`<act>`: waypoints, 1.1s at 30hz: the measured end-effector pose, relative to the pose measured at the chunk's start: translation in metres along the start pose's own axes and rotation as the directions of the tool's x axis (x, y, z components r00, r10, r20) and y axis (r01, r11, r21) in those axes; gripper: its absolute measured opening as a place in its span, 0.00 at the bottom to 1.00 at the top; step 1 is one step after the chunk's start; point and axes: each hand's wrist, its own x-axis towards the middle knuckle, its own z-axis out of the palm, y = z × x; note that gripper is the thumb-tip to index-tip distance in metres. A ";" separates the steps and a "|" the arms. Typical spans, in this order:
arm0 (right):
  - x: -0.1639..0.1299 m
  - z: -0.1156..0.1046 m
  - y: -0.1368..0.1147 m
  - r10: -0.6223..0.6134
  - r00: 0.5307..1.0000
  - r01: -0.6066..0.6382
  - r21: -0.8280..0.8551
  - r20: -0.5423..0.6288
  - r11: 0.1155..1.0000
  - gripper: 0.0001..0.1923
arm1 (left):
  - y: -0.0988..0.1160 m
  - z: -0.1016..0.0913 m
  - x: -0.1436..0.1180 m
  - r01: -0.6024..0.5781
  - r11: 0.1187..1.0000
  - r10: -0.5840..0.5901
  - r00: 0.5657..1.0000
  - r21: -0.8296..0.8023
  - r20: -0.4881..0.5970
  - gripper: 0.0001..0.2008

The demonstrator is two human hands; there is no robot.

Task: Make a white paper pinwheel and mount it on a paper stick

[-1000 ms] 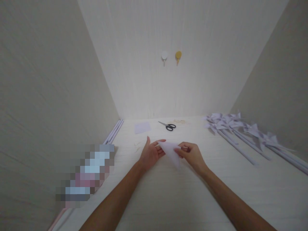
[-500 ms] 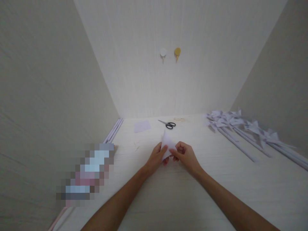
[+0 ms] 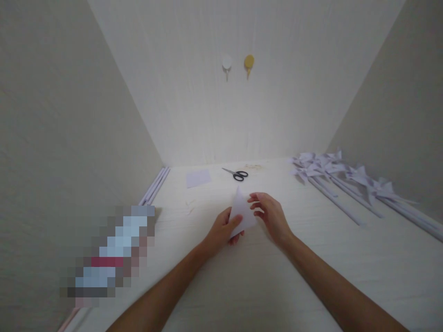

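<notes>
Fingers [image 3: 235,222] of the left hand [image 3: 221,233] pinch a folded paper triangle [image 3: 241,211]; right hand [image 3: 272,216] steadies it, loosely curled. Finished pinwheels [image 3: 325,168] lie far right; this fold looks early.

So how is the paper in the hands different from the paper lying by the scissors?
The held paper is a folded triangle; the paper on the table is a flat square. The held paper stands up, pinched by the left hand, the right hand at its edge; the paper on the table lies untouched. Both look pale lilac.
</notes>
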 end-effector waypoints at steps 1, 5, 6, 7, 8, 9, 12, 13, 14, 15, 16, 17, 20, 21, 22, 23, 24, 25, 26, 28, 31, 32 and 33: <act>-0.001 0.000 -0.002 0.008 1.000 -0.008 -0.004 0.012 1.000 0.13 | 0.000 0.002 -0.002 -0.001 1.000 0.001 1.000 -0.004 0.018 0.16; -0.006 0.004 -0.014 0.043 0.997 -0.040 -0.045 0.060 0.998 0.14 | -0.001 0.012 -0.011 0.022 1.000 -0.023 0.996 0.008 0.086 0.17; -0.008 0.004 -0.017 0.044 0.997 -0.040 -0.063 0.065 0.997 0.13 | -0.001 0.015 -0.014 0.038 0.999 -0.039 0.994 0.014 0.104 0.17; -0.010 0.005 -0.020 0.045 0.996 -0.039 -0.082 0.071 0.996 0.13 | -0.001 0.018 -0.017 0.060 0.998 -0.062 0.992 0.021 0.114 0.17; -0.012 0.005 -0.023 0.039 0.996 -0.032 -0.095 0.077 0.995 0.13 | -0.001 0.022 -0.020 0.082 0.996 -0.085 0.989 0.028 0.119 0.16; -0.014 0.006 -0.025 0.042 0.996 -0.034 -0.104 0.076 0.994 0.13 | 0.000 0.025 -0.023 0.091 0.995 -0.094 0.988 0.033 0.121 0.15; -0.019 0.007 -0.029 0.053 0.997 -0.046 -0.105 0.063 0.993 0.12 | 0.002 0.031 -0.030 0.080 0.995 -0.087 0.987 0.051 0.135 0.12; -0.021 0.008 -0.029 0.056 0.997 -0.050 -0.097 0.058 0.994 0.11 | 0.003 0.033 -0.032 0.079 0.996 -0.085 0.988 0.050 0.132 0.12; -0.022 0.008 -0.030 0.059 0.997 -0.054 -0.086 0.056 0.995 0.11 | 0.003 0.033 -0.033 0.078 0.996 -0.084 0.988 0.050 0.127 0.11; -0.023 0.008 -0.030 0.059 0.997 -0.055 -0.071 0.054 0.996 0.10 | 0.003 0.034 -0.034 0.079 0.996 -0.084 0.989 0.046 0.119 0.11; -0.024 0.009 -0.030 0.059 0.997 -0.056 -0.056 0.053 0.997 0.10 | 0.003 0.034 -0.034 0.077 0.996 -0.082 0.991 0.044 0.109 0.11; -0.025 0.009 -0.030 0.060 0.997 -0.057 -0.043 0.055 0.997 0.09 | 0.003 0.034 -0.034 0.077 0.996 -0.081 0.992 0.043 0.100 0.10; -0.026 0.008 -0.030 0.062 0.996 -0.061 -0.022 0.058 0.998 0.07 | 0.002 0.034 -0.033 0.074 0.996 -0.078 0.994 0.053 0.079 0.10; -0.025 0.007 -0.029 0.066 0.996 -0.065 -0.018 0.058 0.998 0.07 | 0.002 0.034 -0.033 0.073 0.996 -0.077 0.994 0.059 0.075 0.10; -0.025 0.007 -0.029 0.072 0.996 -0.071 -0.014 0.055 0.997 0.06 | 0.002 0.034 -0.033 0.071 0.995 -0.076 0.995 0.064 0.071 0.10; -0.025 0.006 -0.029 0.076 0.996 -0.076 -0.009 0.051 0.997 0.06 | 0.002 0.034 -0.033 0.069 0.995 -0.074 0.995 0.072 0.068 0.10; -0.024 0.006 -0.028 0.078 0.996 -0.078 -0.002 0.045 0.997 0.05 | 0.002 0.034 -0.033 0.068 0.995 -0.073 0.995 0.079 0.065 0.10; -0.024 0.006 -0.028 0.075 0.996 -0.075 0.005 0.040 0.997 0.05 | 0.002 0.034 -0.034 0.069 0.994 -0.075 0.995 0.086 0.061 0.10; -0.024 0.006 -0.028 0.068 0.997 -0.069 0.011 0.035 0.998 0.04 | 0.002 0.034 -0.034 0.072 0.993 -0.078 0.995 0.094 0.058 0.10; -0.024 0.006 -0.027 0.057 0.998 -0.058 0.017 0.033 0.998 0.04 | 0.002 0.035 -0.035 0.081 0.991 -0.087 0.995 0.107 0.051 0.10; -0.025 0.006 -0.027 0.058 0.998 -0.058 0.024 0.032 0.998 0.03 | 0.002 0.035 -0.035 0.091 0.988 -0.097 0.994 0.126 0.043 0.10; -0.025 0.006 -0.027 0.057 0.998 -0.058 0.027 0.030 0.998 0.03 | 0.003 0.034 -0.036 0.090 0.987 -0.097 0.994 0.133 0.041 0.10; -0.025 0.006 -0.026 0.057 0.998 -0.058 0.030 0.026 0.998 0.04 | 0.003 0.034 -0.036 0.089 0.987 -0.095 0.995 0.137 0.039 0.10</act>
